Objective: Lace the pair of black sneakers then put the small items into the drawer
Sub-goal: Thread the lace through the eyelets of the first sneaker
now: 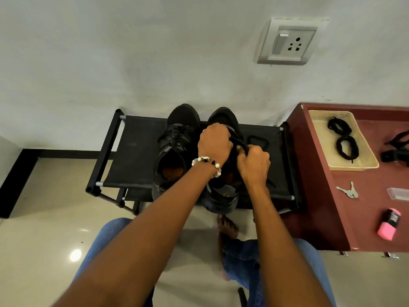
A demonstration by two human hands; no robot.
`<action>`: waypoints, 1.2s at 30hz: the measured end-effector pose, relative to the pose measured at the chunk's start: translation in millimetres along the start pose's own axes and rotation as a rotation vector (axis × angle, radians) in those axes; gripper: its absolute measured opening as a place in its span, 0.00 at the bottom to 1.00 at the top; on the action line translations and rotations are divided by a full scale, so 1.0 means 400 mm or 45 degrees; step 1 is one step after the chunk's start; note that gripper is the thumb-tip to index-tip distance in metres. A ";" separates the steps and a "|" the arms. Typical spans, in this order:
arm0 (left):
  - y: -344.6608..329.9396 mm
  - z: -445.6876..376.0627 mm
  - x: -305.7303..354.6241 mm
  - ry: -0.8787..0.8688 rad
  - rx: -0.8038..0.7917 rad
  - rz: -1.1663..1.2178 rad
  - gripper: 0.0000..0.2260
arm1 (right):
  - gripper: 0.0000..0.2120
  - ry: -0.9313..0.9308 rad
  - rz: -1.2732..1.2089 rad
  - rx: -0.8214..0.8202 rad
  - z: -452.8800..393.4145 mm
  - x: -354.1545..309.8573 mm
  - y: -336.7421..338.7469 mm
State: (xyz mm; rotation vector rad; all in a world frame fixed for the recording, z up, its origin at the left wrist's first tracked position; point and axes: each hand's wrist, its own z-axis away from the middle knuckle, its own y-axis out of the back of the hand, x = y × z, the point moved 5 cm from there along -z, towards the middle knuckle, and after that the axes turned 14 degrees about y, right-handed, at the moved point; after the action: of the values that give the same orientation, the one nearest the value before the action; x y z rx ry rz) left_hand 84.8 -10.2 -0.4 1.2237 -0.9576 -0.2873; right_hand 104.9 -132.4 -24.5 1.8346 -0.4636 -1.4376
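Black sneakers [200, 149] on rack [132, 151], lace [240, 145] pinched in both hands; no legible writing.

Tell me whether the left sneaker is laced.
Laced: the left sneaker shows laces crossing over its tongue, while both hands work on the right sneaker.

I see a pale wall [132, 52] with a switch socket [287, 42]. Glossy beige floor tiles [44, 229] reflect light beside a maroon cabinet [321, 196].

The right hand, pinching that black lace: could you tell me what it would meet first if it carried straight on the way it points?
Probably the left hand, just beyond the right hand's fingertips over the right sneaker; depth is unclear.
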 end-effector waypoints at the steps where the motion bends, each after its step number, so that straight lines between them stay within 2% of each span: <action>1: -0.002 0.000 0.006 -0.001 0.018 -0.043 0.06 | 0.15 -0.011 -0.011 0.004 0.001 0.001 0.002; 7: 0.001 0.010 0.042 -0.079 0.031 -0.329 0.02 | 0.15 0.026 -0.002 -0.004 0.005 -0.002 0.005; 12: 0.002 0.005 0.052 -0.192 0.036 -0.455 0.03 | 0.16 0.071 0.074 0.008 0.008 -0.010 0.000; 14: 0.000 0.006 0.037 -0.166 0.077 -0.396 0.04 | 0.16 0.076 0.104 0.017 0.012 -0.016 -0.004; 16: 0.004 -0.002 0.007 -0.006 0.114 -0.225 0.08 | 0.15 0.059 0.106 0.031 0.013 -0.015 -0.004; 20: 0.006 -0.051 -0.108 0.730 0.055 0.528 0.09 | 0.15 0.044 0.105 0.021 0.012 -0.011 -0.006; 22: -0.004 -0.063 -0.126 0.852 -0.035 0.629 0.08 | 0.16 0.086 0.155 -0.006 0.014 -0.023 -0.009; 25: 0.001 -0.058 -0.107 0.685 -0.124 0.545 0.07 | 0.16 0.111 0.233 -0.038 0.016 -0.037 -0.011; 27: 0.013 -0.059 -0.093 0.423 -0.118 0.427 0.10 | 0.16 0.126 0.296 -0.078 0.018 -0.046 -0.013; 29: 0.030 -0.055 -0.067 0.076 -0.070 0.169 0.14 | 0.16 0.122 0.334 -0.114 0.018 -0.052 -0.014; 31: 0.037 -0.046 -0.033 -0.160 -0.079 -0.107 0.13 | 0.14 0.101 0.354 -0.153 0.018 -0.053 -0.015; 36: 0.046 -0.055 0.015 -0.278 -0.060 -0.564 0.08 | 0.10 0.166 0.442 -0.213 0.019 -0.067 -0.015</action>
State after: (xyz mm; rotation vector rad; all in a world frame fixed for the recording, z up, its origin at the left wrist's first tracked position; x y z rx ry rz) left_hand 99.4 7.1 18.0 1.3732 -0.8501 -0.8027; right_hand 88.8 -112.7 -11.5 1.6102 -0.5481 -1.0823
